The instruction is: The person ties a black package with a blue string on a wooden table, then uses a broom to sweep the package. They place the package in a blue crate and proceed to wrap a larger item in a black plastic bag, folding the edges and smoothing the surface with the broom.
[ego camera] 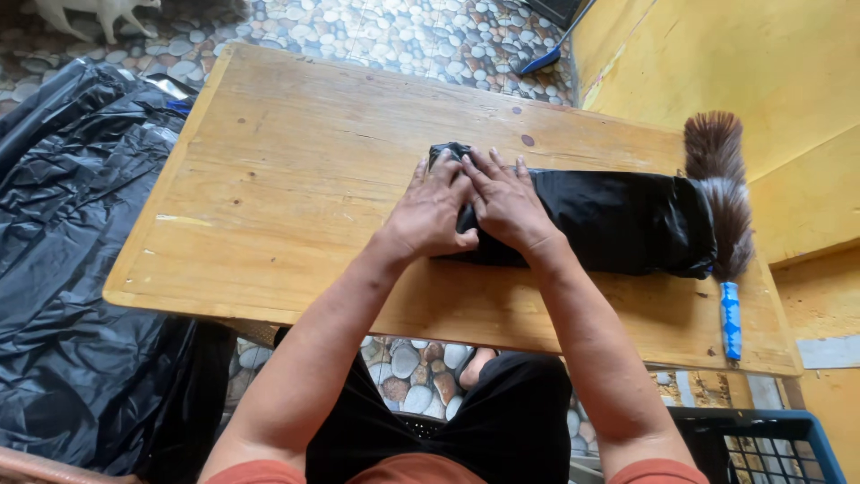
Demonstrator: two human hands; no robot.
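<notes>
Left hand: the left hand (430, 213) lay flat, palm down, fingers spread and pressed onto the near left end of the folded black plastic bag (618, 220); it gripped nothing, just pushed down.
Right hand: the right hand (506, 204) sat just beside the left, touching it at the thumb, fingers stretched out and flattened on the same end of the bag; no pinch there either.
Bag: the black plastic bag was folded into a long, flat strip, lying crosswise on the right half of the table, its far end touching the duster.
Table: the pale wooden table (287, 170) with a scuffed top carried the bag, both hands and the duster.
Duster: a brown feather duster with a blue handle (727, 215) lay along the table's right edge, feathers away from the person, handle toward them.
Left of table: a heap of loose black plastic sheeting (72, 269) rose beside the table.
Floor: pebble-pattern tiles (403, 36) ran under everything.
Lower right: a dark blue plastic crate (788, 444) stood by the yellow wall (761, 63).
</notes>
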